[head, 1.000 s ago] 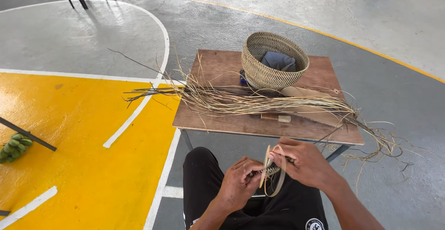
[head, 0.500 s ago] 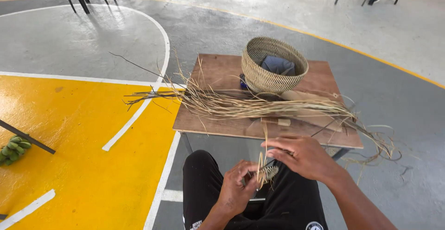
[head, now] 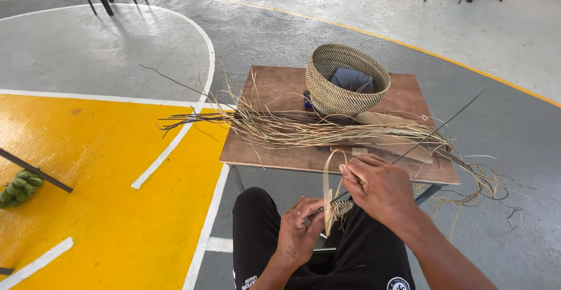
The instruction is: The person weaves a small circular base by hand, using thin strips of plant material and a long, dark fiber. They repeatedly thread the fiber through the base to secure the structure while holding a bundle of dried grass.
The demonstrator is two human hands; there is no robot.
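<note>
**Ana:** Head view, looking down over the lap. What are the hands doing?

**Ben:** The left hand [head: 299,231] sits low above the knees, its fingers clenched round a small woven start [head: 338,209] of pale fibre. The right hand [head: 380,188] is just above and beside it, fingers pinched on a flat strip [head: 327,179] that loops up from the woven start and bends back down. A thin dark strand [head: 444,123] runs from under that hand up and out to the right, over the bench.

**Ana:** So where does the piece in hand sit?

**Ben:** Between the two hands, over the black trousers [head: 257,231], just short of the near edge of the bench [head: 274,85]. It does not touch the board.

**Ana:** How far along would you judge it?

**Ben:** Early, I think. The woven part is only a short stub, barely wider than the fingers around it, with no wall or curve that I can make out. Most of the stuff is still loose: a long bundle of fibres [head: 304,127] lies across the bench and trails off both ends.

**Ana:** And the round thing behind it?

**Ben:** A finished woven basket [head: 345,91] stands at the far side of the bench with a grey cloth [head: 352,81] inside. Well off to the left, on the yellow floor [head: 87,167], lies a bunch of green bananas [head: 20,188].
</note>
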